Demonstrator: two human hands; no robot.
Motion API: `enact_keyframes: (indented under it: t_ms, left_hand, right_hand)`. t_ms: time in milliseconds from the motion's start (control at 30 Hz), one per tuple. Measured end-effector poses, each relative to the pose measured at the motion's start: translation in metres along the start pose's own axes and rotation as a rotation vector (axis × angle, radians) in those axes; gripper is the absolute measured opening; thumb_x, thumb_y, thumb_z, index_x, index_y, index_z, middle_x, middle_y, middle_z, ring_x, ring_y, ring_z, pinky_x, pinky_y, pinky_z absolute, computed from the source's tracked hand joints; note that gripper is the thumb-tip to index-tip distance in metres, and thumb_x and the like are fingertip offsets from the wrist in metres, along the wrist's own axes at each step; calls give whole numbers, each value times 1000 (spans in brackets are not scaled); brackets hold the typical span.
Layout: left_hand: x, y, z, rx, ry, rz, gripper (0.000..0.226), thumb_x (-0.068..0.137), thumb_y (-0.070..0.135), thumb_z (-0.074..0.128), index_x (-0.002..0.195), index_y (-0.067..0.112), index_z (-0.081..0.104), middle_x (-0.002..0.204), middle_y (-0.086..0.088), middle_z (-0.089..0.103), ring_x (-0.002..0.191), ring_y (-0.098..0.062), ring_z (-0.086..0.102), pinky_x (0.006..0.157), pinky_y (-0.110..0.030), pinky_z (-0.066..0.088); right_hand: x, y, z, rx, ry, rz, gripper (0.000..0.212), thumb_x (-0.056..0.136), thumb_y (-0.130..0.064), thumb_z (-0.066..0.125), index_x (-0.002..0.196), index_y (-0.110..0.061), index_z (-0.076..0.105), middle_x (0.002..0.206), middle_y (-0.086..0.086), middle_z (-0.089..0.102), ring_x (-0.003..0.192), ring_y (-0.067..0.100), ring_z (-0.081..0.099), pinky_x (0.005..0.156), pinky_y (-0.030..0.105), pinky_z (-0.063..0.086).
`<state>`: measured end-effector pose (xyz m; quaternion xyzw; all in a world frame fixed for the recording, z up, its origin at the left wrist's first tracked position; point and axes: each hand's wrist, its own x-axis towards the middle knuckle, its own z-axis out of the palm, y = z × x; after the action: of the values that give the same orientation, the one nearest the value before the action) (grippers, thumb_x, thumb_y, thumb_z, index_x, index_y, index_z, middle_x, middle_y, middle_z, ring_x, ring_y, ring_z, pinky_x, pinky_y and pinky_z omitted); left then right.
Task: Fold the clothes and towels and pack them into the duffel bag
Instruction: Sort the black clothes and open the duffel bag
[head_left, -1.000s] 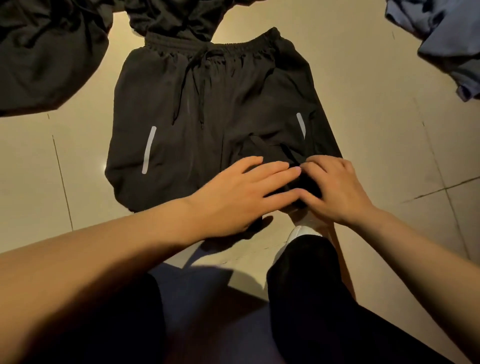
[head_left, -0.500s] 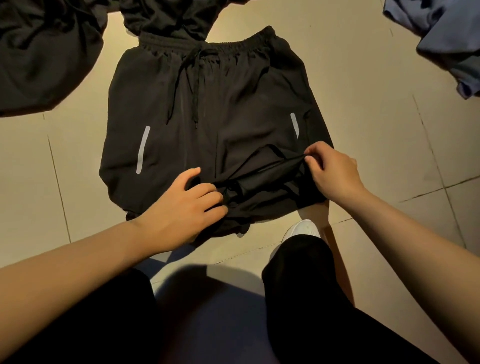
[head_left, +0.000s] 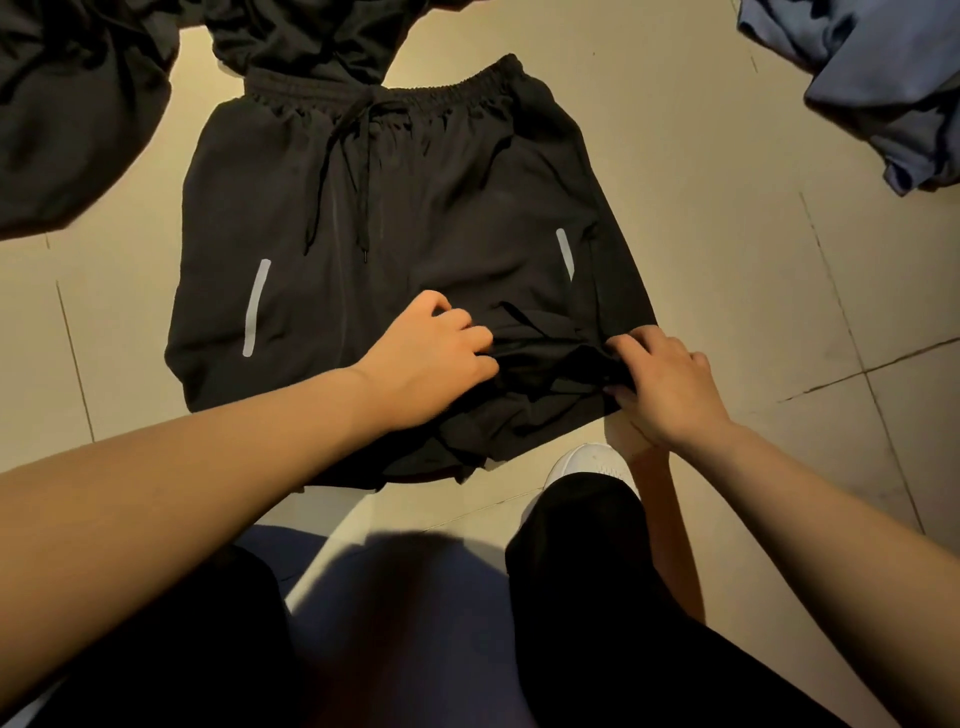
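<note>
A pair of black shorts (head_left: 405, 218) lies flat on the tiled floor, waistband and drawstring at the far end, a grey reflective stripe on each leg. My left hand (head_left: 431, 358) pinches a bunch of fabric near the crotch at the near hem. My right hand (head_left: 665, 384) grips the crumpled near hem of the right leg, where the cloth is rucked into folds. The duffel bag is out of view.
A black garment (head_left: 72, 109) is heaped at the far left, and another dark one (head_left: 301, 36) lies past the waistband. A blue-grey garment (head_left: 872, 78) sits at the far right. My dark trouser legs and a white shoe (head_left: 592, 462) are near the hem.
Both hands went from lying flat together on the hem to gripping the fabric. The left hand slid left, then came back toward the right hand, and the hem is now bunched.
</note>
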<state>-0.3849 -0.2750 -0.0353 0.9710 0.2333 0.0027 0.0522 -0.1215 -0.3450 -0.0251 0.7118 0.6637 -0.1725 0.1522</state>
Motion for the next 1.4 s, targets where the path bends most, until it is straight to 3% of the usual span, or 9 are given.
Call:
enact_keyframes:
  t_ms: [300, 433, 533, 667, 800, 933, 1033, 1267, 1400]
  left_hand:
    - [0, -24, -20, -1236, 347, -1324, 34, 88, 39, 62, 66, 13, 58, 64, -6, 46, 63, -17, 43, 62, -31, 32]
    - [-11, -49, -34, -969, 304, -1264, 20, 92, 34, 58, 92, 17, 69, 80, 6, 62, 72, -9, 55, 68, -26, 41]
    - [-45, -45, -38, -658, 303, -1005, 11, 92, 24, 59, 95, 18, 68, 93, 6, 59, 86, -10, 54, 78, -25, 38]
    - [-115, -34, -22, -417, 131, -699, 27, 92, 32, 54, 106, 12, 65, 107, -4, 58, 100, -25, 55, 83, -36, 45]
    - [-178, -35, -7, -291, -130, -558, 58, 88, 52, 45, 120, 7, 63, 122, -16, 57, 106, -35, 55, 83, -47, 49]
    - [-210, -35, 7, -272, -396, -494, 79, 81, 72, 41, 136, 17, 52, 139, -16, 48, 123, -37, 49, 93, -53, 47]
    - [-204, -32, 7, -277, -300, -540, 64, 81, 58, 42, 127, 18, 59, 131, -14, 55, 116, -37, 54, 88, -52, 46]
    - [-186, -56, -5, -299, -91, -533, 41, 86, 39, 41, 94, 16, 73, 110, -5, 64, 98, -30, 61, 80, -47, 45]
    - [-173, -56, -21, -699, 111, -923, 43, 83, 50, 43, 88, 16, 68, 93, 4, 65, 86, -16, 59, 77, -34, 46]
  right_hand:
    - [44, 10, -53, 929, 276, 405, 20, 90, -34, 61, 108, -28, 55, 87, 1, 63, 75, 17, 64, 69, 33, 51]
    - [65, -6, -67, 990, 418, 458, 27, 93, -36, 50, 117, -23, 50, 91, -7, 60, 83, 10, 60, 83, 32, 51]
    - [44, -34, -59, 536, 561, -27, 35, 93, -35, 49, 119, -13, 56, 111, 5, 61, 99, 23, 58, 89, 39, 45]
    - [5, -93, -24, 75, 331, -701, 65, 84, -58, 58, 139, -24, 48, 144, 16, 43, 133, 34, 40, 106, 55, 31]
    - [4, -134, -20, -319, 141, -1032, 76, 69, -45, 77, 138, -30, 49, 153, 11, 33, 144, 34, 23, 111, 66, 14]
    - [17, -139, -23, -397, 77, -1056, 39, 64, -45, 80, 95, -22, 73, 106, 5, 67, 121, 32, 54, 107, 69, 17]
    - [17, -125, -17, -268, 217, -956, 3, 80, -22, 64, 81, -19, 65, 73, 1, 62, 87, 28, 62, 106, 56, 31]
    - [-6, -117, -13, -325, 156, -966, 65, 74, -59, 65, 122, -17, 57, 126, 15, 54, 125, 34, 48, 108, 63, 22]
    - [-8, -146, 8, -408, 174, -903, 40, 67, -14, 75, 105, -14, 64, 98, 11, 61, 108, 33, 58, 110, 64, 17]
